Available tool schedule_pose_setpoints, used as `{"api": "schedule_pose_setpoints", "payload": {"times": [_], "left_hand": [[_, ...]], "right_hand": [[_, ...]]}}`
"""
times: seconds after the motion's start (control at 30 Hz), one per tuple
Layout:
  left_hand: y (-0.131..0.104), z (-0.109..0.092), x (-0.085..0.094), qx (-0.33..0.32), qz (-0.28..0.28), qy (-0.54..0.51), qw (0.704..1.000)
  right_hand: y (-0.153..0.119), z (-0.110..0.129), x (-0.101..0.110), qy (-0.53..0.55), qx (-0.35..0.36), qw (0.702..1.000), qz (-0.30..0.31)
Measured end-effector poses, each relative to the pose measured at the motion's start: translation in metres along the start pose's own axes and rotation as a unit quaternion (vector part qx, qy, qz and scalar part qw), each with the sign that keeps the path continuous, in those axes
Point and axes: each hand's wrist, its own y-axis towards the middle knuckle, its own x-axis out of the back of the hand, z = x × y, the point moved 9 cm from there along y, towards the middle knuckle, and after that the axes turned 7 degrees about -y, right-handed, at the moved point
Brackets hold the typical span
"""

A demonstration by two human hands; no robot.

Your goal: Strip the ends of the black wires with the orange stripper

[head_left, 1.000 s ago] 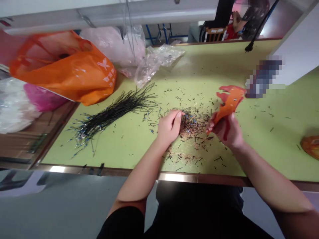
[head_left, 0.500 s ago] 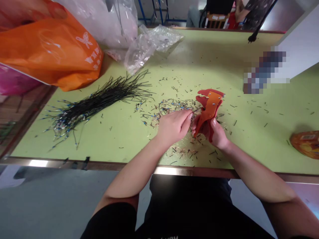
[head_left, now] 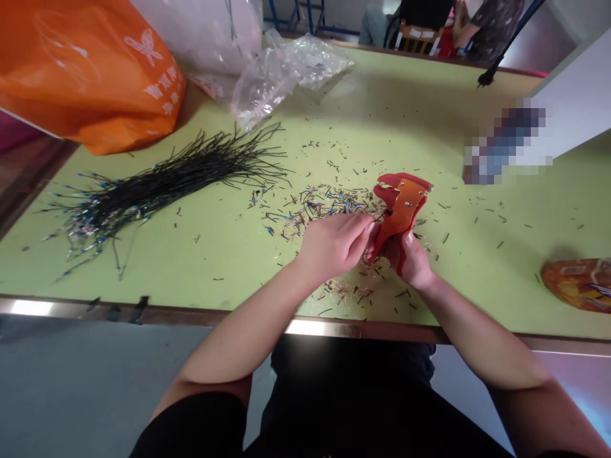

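Observation:
My right hand (head_left: 413, 257) is wrapped round the handles of a red and orange wire stripper (head_left: 405, 200), its jaws pointing up and to the left. Close against the tool, my left hand (head_left: 337, 245) is closed in a pinch on a thin black wire (head_left: 379, 217), of which only a short end shows at the stripper's side. Under and beyond both hands lie scattered wire offcuts (head_left: 334, 200), black, blue and copper-coloured. To the left rests a thick bundle of black wires (head_left: 176, 175), with blue tips at its near end.
An orange bag (head_left: 95, 83) and crumpled clear plastic (head_left: 291, 67) occupy the table's far left. On the right stand an orange container (head_left: 577, 283) and a white panel (head_left: 575, 95). A black plug (head_left: 485, 77) hangs near the back edge. People (head_left: 470, 28) sit beyond.
My left hand has shifted slightly right, closer to the wire stripper, and less of the wire shows between them. My right hand keeps its hold. The camera view has shifted a little.

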Motion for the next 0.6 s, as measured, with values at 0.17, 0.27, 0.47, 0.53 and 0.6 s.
{"api": "schedule_pose_setpoints", "payload": {"times": [0.17,0.27,0.47,0.53,0.6], "left_hand": [[0.000,0.002,-0.003,0.018,0.021,-0.017,0.999],[0.000,0.003,-0.003,0.023,0.023,-0.010,0.999],[0.000,0.001,-0.001,0.017,0.017,-0.013,1.000],[0.000,-0.001,-0.001,0.009,0.013,-0.018,1.000],[0.000,-0.003,0.000,0.001,0.009,-0.022,1.000]], "right_hand": [[0.000,-0.006,0.006,-0.006,0.012,1.000,0.000],[0.001,-0.012,0.010,-0.012,0.015,1.000,-0.003],[0.002,-0.015,0.010,0.005,0.028,1.000,0.006],[0.001,-0.012,0.008,0.004,0.032,0.999,0.010],[0.000,-0.009,0.007,-0.002,0.034,0.999,0.009]]}}
